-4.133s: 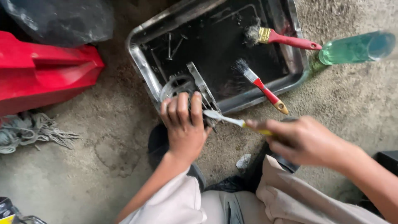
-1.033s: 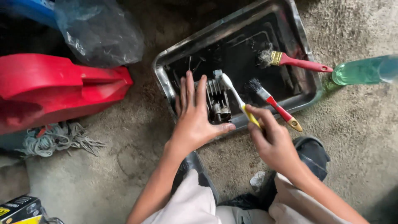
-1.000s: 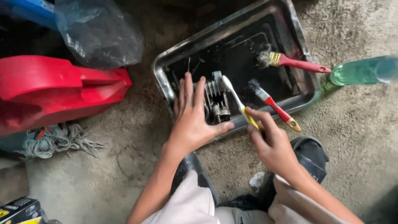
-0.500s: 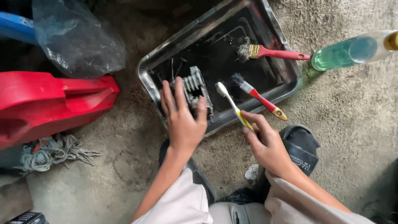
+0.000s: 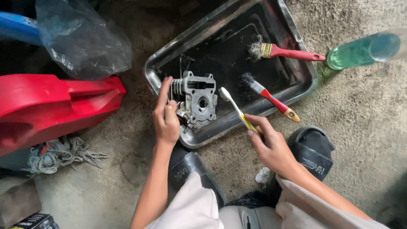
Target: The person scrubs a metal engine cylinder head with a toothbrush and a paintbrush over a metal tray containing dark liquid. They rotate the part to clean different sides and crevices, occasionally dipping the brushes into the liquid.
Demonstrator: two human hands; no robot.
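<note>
Left hand: left hand (image 5: 166,118) grips the left side of the engine part (image 5: 193,99), fingers over its fins, thumb side toward the person.
Right hand: right hand (image 5: 271,144) is closed around the yellow handle of a toothbrush (image 5: 235,109), pinched between thumb and fingers; it hovers just outside the tray's near rim.
Engine part: grey metal casting with cooling fins and a round bore, held tilted at the near left corner of the tray (image 5: 296,91); whether it rests on the tray bottom cannot be told.
Toothbrush: white head points up and left, just beside the engine part's right edge, not clearly touching it.
Tray: steel, rectangular, dark and grimy inside, set askew on the floor (image 5: 364,127).
Brushes: one red-handled paintbrush (image 5: 288,52) lies across the tray's far right corner; a second paintbrush (image 5: 267,95) lies with its bristles in the tray and its handle over the near rim.
Bottle: clear bottle (image 5: 364,51) of green liquid lies on the floor right of the tray.
Left side: red plastic panel (image 5: 55,101), dark plastic bag (image 5: 80,38) and a bundle of frayed string (image 5: 59,154).
Feet: black sandals (image 5: 313,150) on the floor below the tray.
</note>
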